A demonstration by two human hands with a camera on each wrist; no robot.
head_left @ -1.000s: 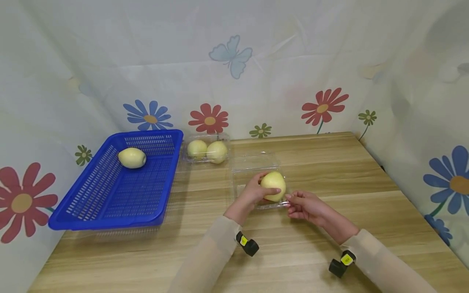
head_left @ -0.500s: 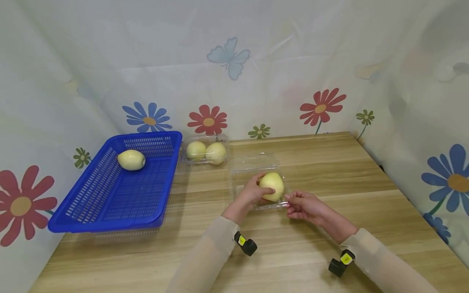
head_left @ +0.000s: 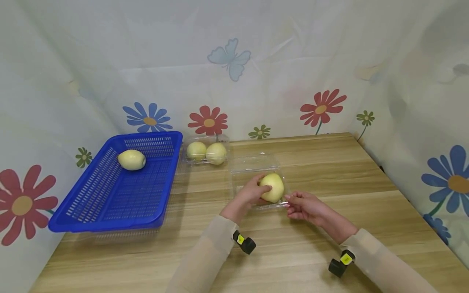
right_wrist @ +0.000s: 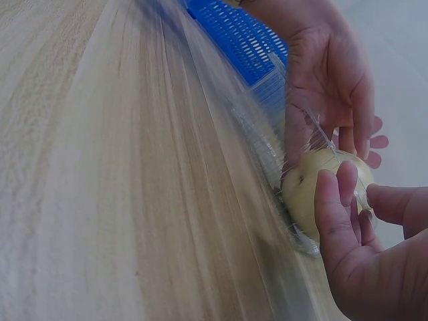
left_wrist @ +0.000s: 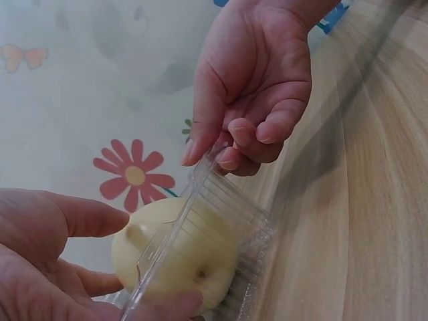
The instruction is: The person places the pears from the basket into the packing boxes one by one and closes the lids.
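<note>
A pale yellow pear sits in the right part of an open clear plastic clamshell box. My left hand reaches over the box's left side and holds the pear, thumb on its near side and fingers behind. In the left wrist view, the pear shows through the ribbed clear wall. My right hand pinches the box's near right rim between thumb and index finger, its other fingers loosely curled. The box's lid is folded back, away from me.
A blue plastic basket on the left holds one pear. Behind, a second clear box contains two pears. A flowered curtain surrounds the wooden table at the back and sides.
My left thumb has drawn back leftward across the pear, which has shifted very slightly. My right hand keeps its pinch on the rim.
</note>
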